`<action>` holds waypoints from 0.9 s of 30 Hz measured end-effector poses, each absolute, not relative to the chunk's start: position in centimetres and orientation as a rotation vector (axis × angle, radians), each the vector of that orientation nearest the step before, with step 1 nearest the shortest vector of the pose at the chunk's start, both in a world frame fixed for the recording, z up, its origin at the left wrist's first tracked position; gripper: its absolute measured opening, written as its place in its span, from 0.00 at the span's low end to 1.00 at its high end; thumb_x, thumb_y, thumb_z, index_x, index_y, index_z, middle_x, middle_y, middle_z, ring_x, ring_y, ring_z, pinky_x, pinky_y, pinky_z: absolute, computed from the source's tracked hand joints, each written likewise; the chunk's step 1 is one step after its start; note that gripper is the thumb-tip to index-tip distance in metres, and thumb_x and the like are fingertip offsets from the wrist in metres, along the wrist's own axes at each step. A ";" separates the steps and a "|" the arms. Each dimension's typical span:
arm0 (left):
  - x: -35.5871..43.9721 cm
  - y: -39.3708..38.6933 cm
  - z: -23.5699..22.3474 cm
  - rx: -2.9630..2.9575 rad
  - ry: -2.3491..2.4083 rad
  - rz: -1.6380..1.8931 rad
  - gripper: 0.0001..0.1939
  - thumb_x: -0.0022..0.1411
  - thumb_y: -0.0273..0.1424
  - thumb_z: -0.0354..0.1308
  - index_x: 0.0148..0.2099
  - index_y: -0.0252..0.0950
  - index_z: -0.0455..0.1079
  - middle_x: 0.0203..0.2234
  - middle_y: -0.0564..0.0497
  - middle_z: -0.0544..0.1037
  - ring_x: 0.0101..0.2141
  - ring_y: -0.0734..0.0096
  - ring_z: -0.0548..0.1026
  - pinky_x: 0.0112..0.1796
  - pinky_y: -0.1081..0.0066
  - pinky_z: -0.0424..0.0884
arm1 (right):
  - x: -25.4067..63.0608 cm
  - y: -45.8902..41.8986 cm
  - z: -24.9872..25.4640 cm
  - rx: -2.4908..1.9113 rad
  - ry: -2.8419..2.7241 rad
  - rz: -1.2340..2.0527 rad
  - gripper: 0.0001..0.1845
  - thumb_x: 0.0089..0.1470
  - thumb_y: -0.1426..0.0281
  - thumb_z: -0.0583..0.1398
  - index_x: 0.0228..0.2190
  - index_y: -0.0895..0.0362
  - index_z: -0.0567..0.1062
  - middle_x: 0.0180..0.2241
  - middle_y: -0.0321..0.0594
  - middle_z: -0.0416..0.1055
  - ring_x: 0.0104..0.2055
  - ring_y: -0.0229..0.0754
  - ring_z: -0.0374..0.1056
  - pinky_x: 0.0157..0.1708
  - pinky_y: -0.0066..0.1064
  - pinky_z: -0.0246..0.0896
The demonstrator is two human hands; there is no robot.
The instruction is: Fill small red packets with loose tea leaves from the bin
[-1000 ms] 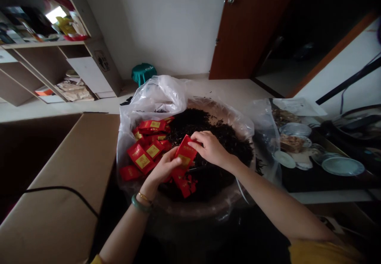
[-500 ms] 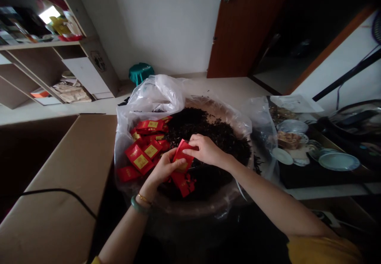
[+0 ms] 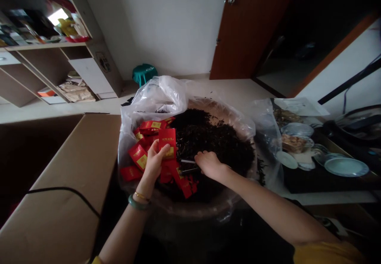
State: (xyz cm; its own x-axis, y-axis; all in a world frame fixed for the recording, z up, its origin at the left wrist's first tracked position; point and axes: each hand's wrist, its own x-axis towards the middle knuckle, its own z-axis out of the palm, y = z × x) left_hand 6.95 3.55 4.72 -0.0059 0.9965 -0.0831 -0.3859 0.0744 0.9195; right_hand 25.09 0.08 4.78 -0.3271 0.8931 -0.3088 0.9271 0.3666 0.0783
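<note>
Left hand (image 3: pixel 154 158) has a red printed packet (image 3: pixel 167 135) pinched between thumb and fingers, at the left edge of the dark leaf heap (image 3: pixel 214 141) — right hand (image 3: pixel 208 162) is curled snug round some thin pale-edged tool (image 3: pixel 188 161) near the heap's front, can't tell exactly what. I'd keep the packet upright, pinch lightly and hold the tool level. Half a second ago both hands were on the packet — now they're apart, packet further left.
</note>
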 end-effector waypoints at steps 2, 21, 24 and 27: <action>7.0 3.4 4.7 0.867 0.963 1.307 0.20 0.44 0.34 0.69 0.39 0.34 0.68 0.29 0.54 0.79 0.28 0.73 0.76 0.32 0.74 0.73 | 24.9 0.0 4.5 1.638 2.318 -0.135 0.15 0.44 0.79 0.64 0.38 0.64 0.76 0.39 0.53 0.74 0.42 0.52 0.71 0.33 0.34 0.66; 6.9 3.6 4.1 0.959 0.909 1.247 0.20 0.45 0.34 0.69 0.40 0.35 0.69 0.31 0.53 0.79 0.29 0.72 0.77 0.33 0.73 0.73 | 30.5 3.9 6.7 2.093 2.284 -2.089 0.13 0.50 0.67 0.63 0.32 0.55 0.63 0.25 0.28 0.67 0.22 0.32 0.66 0.25 0.25 0.60; 7.0 3.7 3.8 1.018 0.885 1.215 0.20 0.45 0.34 0.69 0.41 0.34 0.70 0.34 0.51 0.80 0.32 0.70 0.77 0.36 0.72 0.73 | 30.7 3.8 7.1 1.989 2.193 -2.392 0.19 0.44 0.67 0.66 0.35 0.54 0.64 0.31 0.30 0.68 0.24 0.31 0.66 0.22 0.24 0.60; 7.0 3.7 3.7 1.014 0.893 1.199 0.22 0.45 0.34 0.69 0.43 0.34 0.70 0.35 0.50 0.80 0.33 0.68 0.77 0.37 0.70 0.73 | 30.3 3.6 7.5 1.899 2.086 -2.618 0.23 0.40 0.66 0.68 0.36 0.54 0.64 0.34 0.33 0.69 0.24 0.31 0.65 0.15 0.20 0.54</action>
State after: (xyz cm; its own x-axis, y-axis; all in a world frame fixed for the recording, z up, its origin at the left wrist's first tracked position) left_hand 6.96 3.69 3.70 0.1552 0.9877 -0.0209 -0.3028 0.0677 0.9506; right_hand 30.33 3.59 7.50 -0.3317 0.9126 -0.2392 0.0293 -0.2435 -0.9695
